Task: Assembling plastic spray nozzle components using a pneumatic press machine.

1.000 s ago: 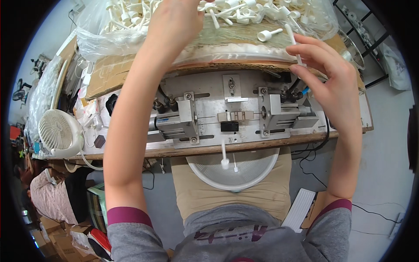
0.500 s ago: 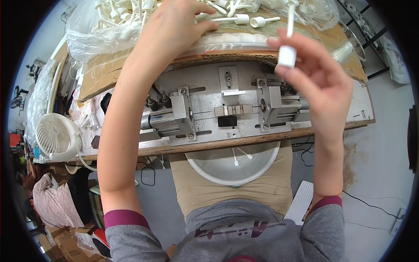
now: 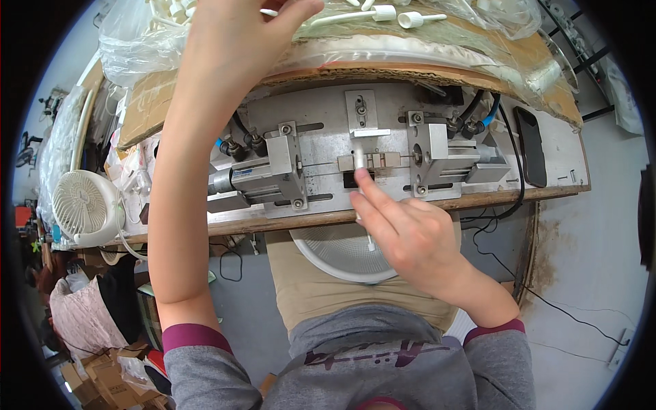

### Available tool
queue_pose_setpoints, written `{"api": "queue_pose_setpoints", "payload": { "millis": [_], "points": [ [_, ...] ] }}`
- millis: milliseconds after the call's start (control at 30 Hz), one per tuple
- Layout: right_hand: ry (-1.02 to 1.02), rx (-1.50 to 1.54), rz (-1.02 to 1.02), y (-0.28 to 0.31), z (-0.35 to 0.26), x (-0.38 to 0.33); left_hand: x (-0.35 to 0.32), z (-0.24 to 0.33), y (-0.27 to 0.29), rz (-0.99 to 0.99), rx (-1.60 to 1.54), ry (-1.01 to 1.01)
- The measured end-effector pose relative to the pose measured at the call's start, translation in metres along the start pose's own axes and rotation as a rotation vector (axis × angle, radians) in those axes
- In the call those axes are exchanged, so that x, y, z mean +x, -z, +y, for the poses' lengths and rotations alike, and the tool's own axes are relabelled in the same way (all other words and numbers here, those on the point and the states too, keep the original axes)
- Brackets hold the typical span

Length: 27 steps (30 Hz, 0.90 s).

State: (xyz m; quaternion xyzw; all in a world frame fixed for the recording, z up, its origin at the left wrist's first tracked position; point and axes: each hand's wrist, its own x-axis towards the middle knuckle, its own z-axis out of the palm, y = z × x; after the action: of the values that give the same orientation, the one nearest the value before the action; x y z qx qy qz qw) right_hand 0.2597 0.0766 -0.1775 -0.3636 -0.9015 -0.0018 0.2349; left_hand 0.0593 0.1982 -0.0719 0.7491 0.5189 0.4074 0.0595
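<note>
My right hand (image 3: 417, 236) is at the middle of the metal fixture, thumb and fingertips closed on a white plastic cap with a thin stem (image 3: 359, 154). Its cap end rests at the small slotted block (image 3: 384, 160), while the stem runs towards me, partly hidden by the fingers. At the top edge, my left hand (image 3: 239, 34) is over the pile of white capped stems (image 3: 383, 13). A bit of white shows beside its thumb. The picture's edge cuts off its fingers, so its grip cannot be made out.
Metal clamp units stand left (image 3: 283, 167) and right (image 3: 430, 157) of the block. Cardboard (image 3: 150, 119) and clear plastic overhang the back. A white mesh basket (image 3: 321, 256) sits on my lap. A black phone (image 3: 530, 147) lies right; a white fan (image 3: 87, 208) stands left.
My right hand has brought the capped stem down and left to the fixture's block, turning the cap end away from me. My left hand has shifted up and left over the pile.
</note>
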Motion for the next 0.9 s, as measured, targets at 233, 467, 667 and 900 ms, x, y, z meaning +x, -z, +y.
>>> {"api": "queue_pose_setpoints", "payload": {
  "millis": [233,467,667,900],
  "points": [
    [-0.028,-0.075,-0.079,-0.005,0.003,0.008,-0.036,0.03,0.012,0.032,-0.41,0.065],
    [-0.011,-0.116,-0.201,0.003,-0.001,0.016,-0.074,0.007,0.011,-0.092,-0.485,-0.039],
    [-0.018,0.052,-0.208,0.02,0.017,0.027,-0.115,0.015,0.012,-0.118,-0.21,-0.094],
    [-0.295,-0.038,0.422,0.071,0.094,0.104,-0.166,0.018,-0.027,-0.14,0.0,-0.19]
  ]
}}
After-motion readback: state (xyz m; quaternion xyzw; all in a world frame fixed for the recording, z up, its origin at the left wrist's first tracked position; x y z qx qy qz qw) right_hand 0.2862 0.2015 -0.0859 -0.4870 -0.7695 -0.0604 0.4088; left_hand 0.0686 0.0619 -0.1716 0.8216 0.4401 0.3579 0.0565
